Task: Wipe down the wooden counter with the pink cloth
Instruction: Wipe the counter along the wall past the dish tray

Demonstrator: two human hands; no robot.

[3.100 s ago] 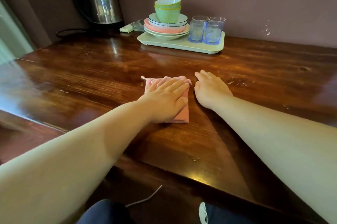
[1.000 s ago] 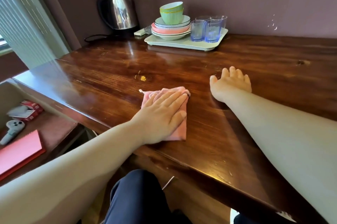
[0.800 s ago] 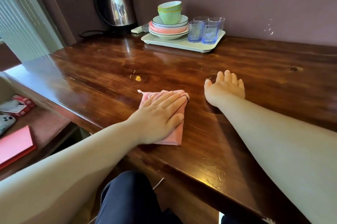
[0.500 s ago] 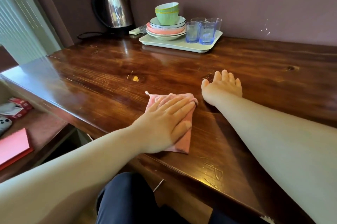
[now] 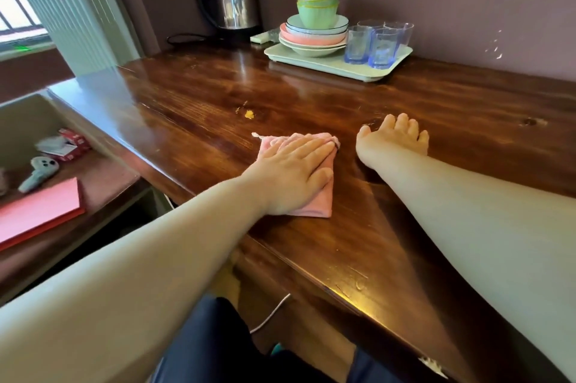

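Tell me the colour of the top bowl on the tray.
Pale green with a yellow rim, the top bowl shows best in the head view.

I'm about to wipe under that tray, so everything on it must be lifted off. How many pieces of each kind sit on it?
Green bowls: 2
Plates and shallow dishes: about 4, edges hard to separate
Blue glasses: 3
Total on the tray: about 9

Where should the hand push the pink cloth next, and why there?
Probably forward and a little left, toward the yellow speck. The left hand lies flat on the pink cloth, and the speck sits on the wooden counter just beyond the cloth's far edge, not yet wiped. The right hand rests on the wood beside it.
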